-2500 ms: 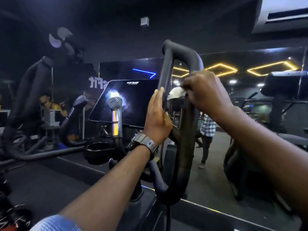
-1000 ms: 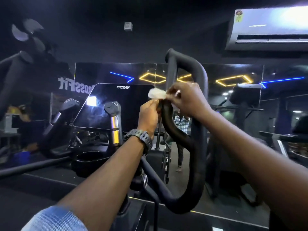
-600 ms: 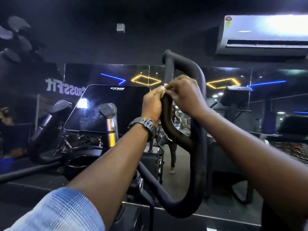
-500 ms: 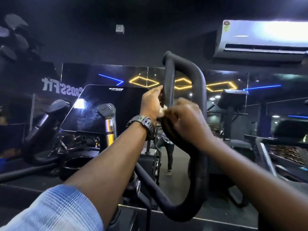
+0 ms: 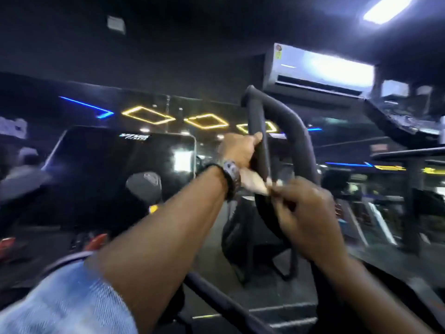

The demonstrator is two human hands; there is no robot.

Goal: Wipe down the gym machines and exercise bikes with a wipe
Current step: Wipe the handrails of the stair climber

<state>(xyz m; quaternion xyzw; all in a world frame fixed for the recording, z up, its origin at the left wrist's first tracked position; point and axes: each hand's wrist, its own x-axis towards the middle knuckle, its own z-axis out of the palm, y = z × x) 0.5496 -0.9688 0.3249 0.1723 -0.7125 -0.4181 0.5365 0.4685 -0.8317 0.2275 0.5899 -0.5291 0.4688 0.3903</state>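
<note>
The exercise machine's black looped handlebar [image 5: 297, 133] rises at centre right, blurred by motion. My left hand [image 5: 239, 149], with a watch on its wrist, is wrapped around the loop's inner upright tube. My right hand [image 5: 307, 213] is lower and to the right, against the loop's lower curve. Its fingertips are pinched on a small pale wipe [image 5: 256, 183], which lies against the tube just below my left hand. Most of the wipe is hidden by my fingers.
The machine's dark console screen [image 5: 115, 174] stands to the left, with a second grey-capped handle [image 5: 144, 185] in front of it. A mirror wall behind reflects yellow and blue lights. An air conditioner [image 5: 317, 68] hangs top right. More machines [image 5: 409, 189] stand at the right.
My right hand has moved down the handlebar with the wipe, from the top of the loop to below my left hand. My left hand stays on the inner tube. The view has swung.
</note>
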